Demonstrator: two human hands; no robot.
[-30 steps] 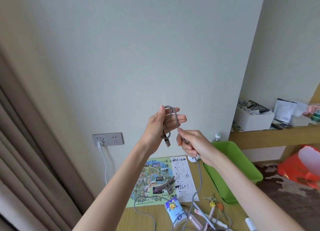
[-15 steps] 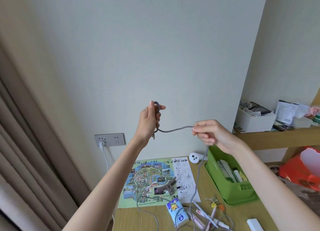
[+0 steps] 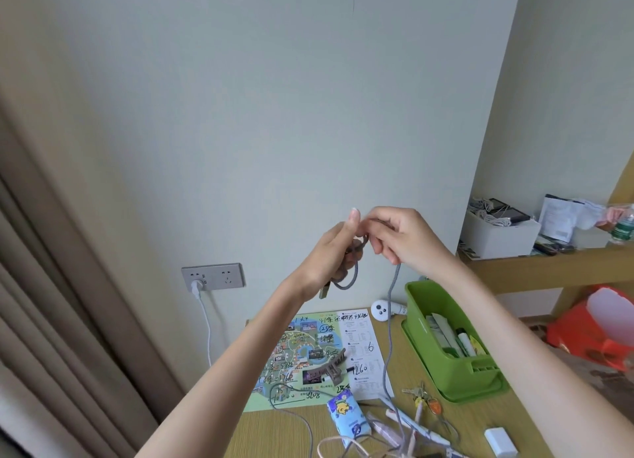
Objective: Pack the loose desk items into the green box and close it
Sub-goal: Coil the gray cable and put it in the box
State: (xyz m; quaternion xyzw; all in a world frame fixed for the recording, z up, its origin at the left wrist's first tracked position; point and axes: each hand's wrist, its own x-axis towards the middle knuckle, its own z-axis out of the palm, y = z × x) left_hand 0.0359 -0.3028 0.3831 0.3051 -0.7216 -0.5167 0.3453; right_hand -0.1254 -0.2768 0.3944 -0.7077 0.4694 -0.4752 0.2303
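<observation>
I hold a grey braided cable (image 3: 391, 320) up in front of the wall. My left hand (image 3: 334, 255) grips a small coil of it, the plug end dangling below the palm. My right hand (image 3: 398, 234) touches the left and pinches the cable at the coil; the rest hangs down to the desk. The green box (image 3: 425, 294) stands open on the desk at the right, with several tubes and packets inside. Loose on the desk lie a tissue pack (image 3: 346, 414), keys (image 3: 423, 397), pens (image 3: 411, 426), a grey hair clip (image 3: 334, 368) and a white charger (image 3: 501, 440).
A colourful map sheet (image 3: 298, 354) covers the desk's back left. A small white device (image 3: 382, 309) sits by the wall. A wall socket (image 3: 212, 276) holds a white plug. Curtains hang at left. A shelf (image 3: 549, 268) with a white box and an orange bag (image 3: 593, 334) are at right.
My right hand swung out to the right, drawing a length of cable, then came back to my left hand, laying another loop on the coil.
</observation>
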